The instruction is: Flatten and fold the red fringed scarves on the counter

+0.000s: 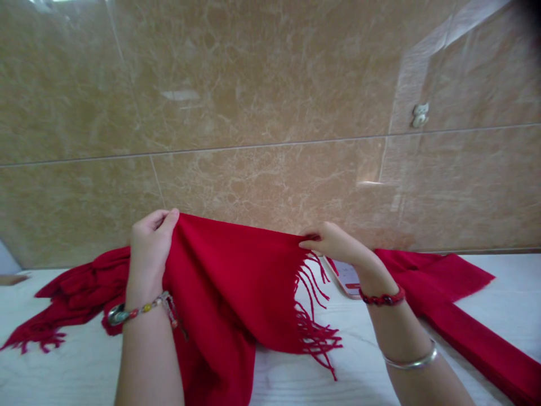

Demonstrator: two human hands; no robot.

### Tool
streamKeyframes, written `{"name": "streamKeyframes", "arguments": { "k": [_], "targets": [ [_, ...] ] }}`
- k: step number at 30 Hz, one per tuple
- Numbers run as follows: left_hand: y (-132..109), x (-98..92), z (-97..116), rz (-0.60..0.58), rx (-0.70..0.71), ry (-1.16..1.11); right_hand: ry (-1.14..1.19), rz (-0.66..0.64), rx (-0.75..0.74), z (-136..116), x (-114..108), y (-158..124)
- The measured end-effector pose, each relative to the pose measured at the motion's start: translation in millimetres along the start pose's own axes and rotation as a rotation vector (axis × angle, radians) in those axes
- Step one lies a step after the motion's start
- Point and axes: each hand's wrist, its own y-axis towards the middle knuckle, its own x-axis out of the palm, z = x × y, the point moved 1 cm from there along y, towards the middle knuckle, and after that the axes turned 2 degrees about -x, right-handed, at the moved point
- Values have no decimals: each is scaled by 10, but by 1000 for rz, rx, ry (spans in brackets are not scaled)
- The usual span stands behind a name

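Note:
A red fringed scarf (230, 282) is held up above a white table (363, 366). My left hand (150, 245) pinches its upper edge at the left, fingers closed on the cloth. My right hand (333, 241) pinches the same edge at the right, just above the hanging fringe (315, 324). The cloth sags between the two hands and drapes down toward me. A beaded bracelet sits on my left wrist, a dark red bead bracelet and a silver bangle on my right arm.
A second red scarf (456, 304) lies folded on the table at the right. A bunched red scarf (71, 293) lies at the left. A phone (347, 277) rests flat behind my right wrist. A beige marble-tiled wall (270, 113) rises close behind the table.

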Motion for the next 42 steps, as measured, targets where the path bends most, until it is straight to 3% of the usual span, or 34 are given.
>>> {"name": "streamKeyframes", "arguments": {
  "k": [2,6,9,13,16,20,24,26,31,35,38,42],
  "targets": [
    [-3,8,9,-83,-1,69,-35,33,48,19,-44,-10],
    [-70,162,104,-450,64,246,-44,-13,99,2,-12,-22],
    [-174,339,242,-594,202,268,-2,-26,-4,-120,174,19],
    [-331,508,445,-754,377,260,70,76,-217,-362,485,117],
    [-378,535,520,-763,419,260,88,137,-216,-466,591,163],
    [-331,492,440,-747,402,308,70,209,-162,-416,453,145],
    [-284,468,276,-924,320,366,16,277,-109,-238,201,82],
    [-296,481,257,-970,290,367,-29,245,-93,-173,152,59],
    [-412,547,447,-864,316,353,-50,158,-191,-256,322,60],
    [-500,599,566,-910,398,283,44,180,-264,-426,471,99],
    [-495,600,530,-949,355,248,53,220,-229,-441,444,112],
    [-416,540,412,-1024,272,269,-4,283,-163,-296,252,87]
  ]
}}
